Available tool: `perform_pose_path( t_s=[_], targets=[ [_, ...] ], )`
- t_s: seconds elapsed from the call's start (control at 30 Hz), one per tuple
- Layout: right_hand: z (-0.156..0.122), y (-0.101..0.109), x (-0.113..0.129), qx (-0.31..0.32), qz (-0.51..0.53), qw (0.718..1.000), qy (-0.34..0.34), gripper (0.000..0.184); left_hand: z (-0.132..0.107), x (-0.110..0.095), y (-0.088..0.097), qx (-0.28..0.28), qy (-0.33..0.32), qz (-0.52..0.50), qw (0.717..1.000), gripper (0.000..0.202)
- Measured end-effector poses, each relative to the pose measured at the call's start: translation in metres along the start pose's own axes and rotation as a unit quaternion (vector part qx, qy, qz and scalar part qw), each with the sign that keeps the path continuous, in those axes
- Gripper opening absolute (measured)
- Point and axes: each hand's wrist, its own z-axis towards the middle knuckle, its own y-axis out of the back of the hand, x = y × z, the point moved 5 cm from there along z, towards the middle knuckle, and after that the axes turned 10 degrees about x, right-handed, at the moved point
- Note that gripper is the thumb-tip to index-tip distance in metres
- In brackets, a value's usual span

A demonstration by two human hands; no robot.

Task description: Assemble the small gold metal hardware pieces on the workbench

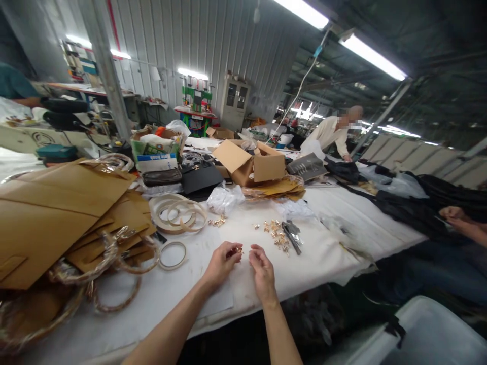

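Both hands are held close together above the white-covered table [243,299]. Between the thumb and fingers of my left hand [220,261] is a small gold metal fitting [242,250]. My right hand [263,271] has its thumb and fingertips pinched together just beside it, and whatever lies in them is too small or hidden to name. Beyond the right hand, a loose pile of gold metal fittings [276,234] lies by a dark, narrow tool [292,238]. A smaller group of gold fittings [218,221] sits further back on the left.
At left are stacked brown bag panels [49,208] with plastic-wrapped ring handles [114,301]. Tape rolls [173,255] lie near them. An open cardboard box [266,167] stands behind. Another person's hands [452,214] show at right, and a person in a light shirt [327,134] bends further back.
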Motion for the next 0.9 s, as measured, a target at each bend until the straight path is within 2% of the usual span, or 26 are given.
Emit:
perform_pose_path(
  t_s=[0.3,0.6,0.9],
  targets=[
    [0.003,-0.006,-0.003,0.053,-0.058,0.997,0.003,0.031,-0.002,-0.003,0.002,-0.003,-0.023,0.048,0.999,0.029],
    [0.002,-0.008,0.004,0.046,-0.075,0.996,0.005,0.032,-0.002,0.001,0.001,0.006,-0.025,0.058,0.998,0.028],
    [0.002,-0.004,-0.010,0.040,-0.084,0.996,0.003,0.030,-0.005,0.004,0.001,0.014,-0.016,0.022,1.000,0.029]
  ],
)
